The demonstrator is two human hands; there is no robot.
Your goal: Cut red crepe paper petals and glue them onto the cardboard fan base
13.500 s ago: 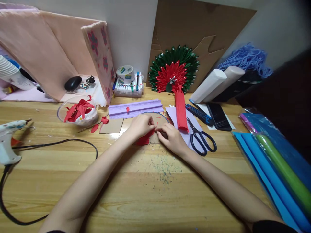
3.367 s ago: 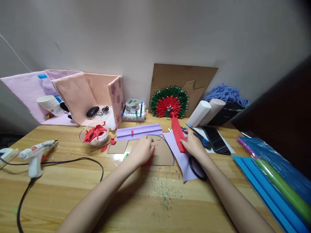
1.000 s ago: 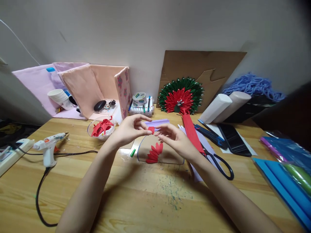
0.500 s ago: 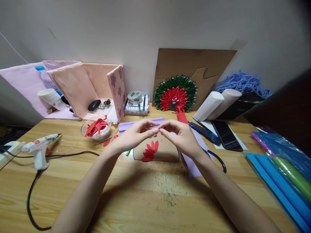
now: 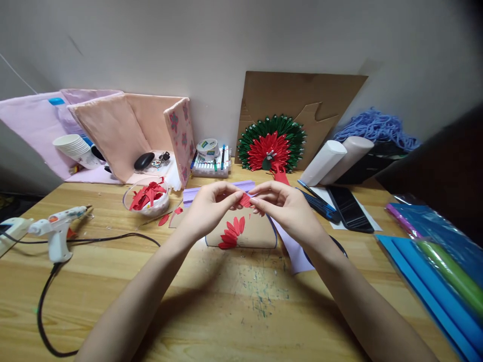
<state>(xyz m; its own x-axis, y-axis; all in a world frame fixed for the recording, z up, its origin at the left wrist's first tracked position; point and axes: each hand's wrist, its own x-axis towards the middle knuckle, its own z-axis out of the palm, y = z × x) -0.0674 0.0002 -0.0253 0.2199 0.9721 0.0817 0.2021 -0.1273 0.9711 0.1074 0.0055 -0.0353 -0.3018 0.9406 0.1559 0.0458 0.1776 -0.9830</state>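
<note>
Between my two hands a small red crepe paper petal (image 5: 245, 200) is pinched at both sides. My left hand (image 5: 214, 203) grips its left edge with thumb and fingertips, and my right hand (image 5: 282, 203) pinches the right edge. Below them on the table lies a piece of brown cardboard (image 5: 260, 234) with a rounded, blue-lined edge. Several red petals (image 5: 231, 234) are fanned out on its left part. My hands hide the cardboard's far side.
A clear bowl (image 5: 126, 200) of red paper scraps stands left, beyond a white glue gun (image 5: 60, 229) and its cord. A green and red fan (image 5: 271, 146) leans on a cardboard sheet (image 5: 302, 93). On the right are a phone (image 5: 349, 208), scissors (image 5: 320, 206) and blue sheets (image 5: 418, 281).
The red petal, barely visible between my fingertips before, now shows as a wider piece. My hands have moved slightly apart, and the view has shifted a little.
</note>
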